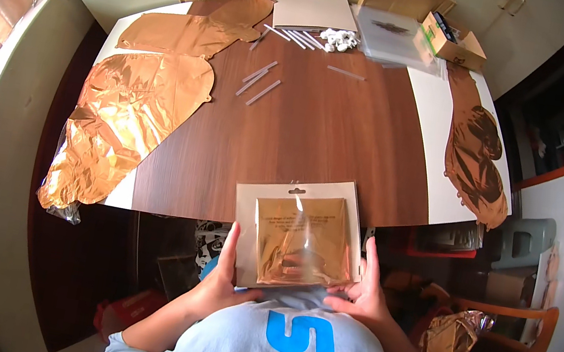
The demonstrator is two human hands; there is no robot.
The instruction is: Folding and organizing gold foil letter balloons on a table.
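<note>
Between my two hands is a flat foil balloon package (247, 234), a pale card in a clear sleeve with a hanging hole. A folded sheet of shiny gold foil (305, 237) shows at its front, with small dark print on it. My left hand (222, 280) grips its lower left edge, thumb along the bottom and a finger up the side. My right hand (365, 290) grips the lower right side in the same way. The package is tilted slightly, its top reaching over the near edge of the brown and white table (291, 125). Fingertips beneath it are hidden.
Flat gold foil balloons (136, 105) cover the table's left side, and another foil balloon (480, 143) lies along the right. Clear straws (259, 91), white clips (338, 40), white cards (314, 12) and an open box (463, 48) lie farther back. A wooden chair (527, 347) holds crumpled foil.
</note>
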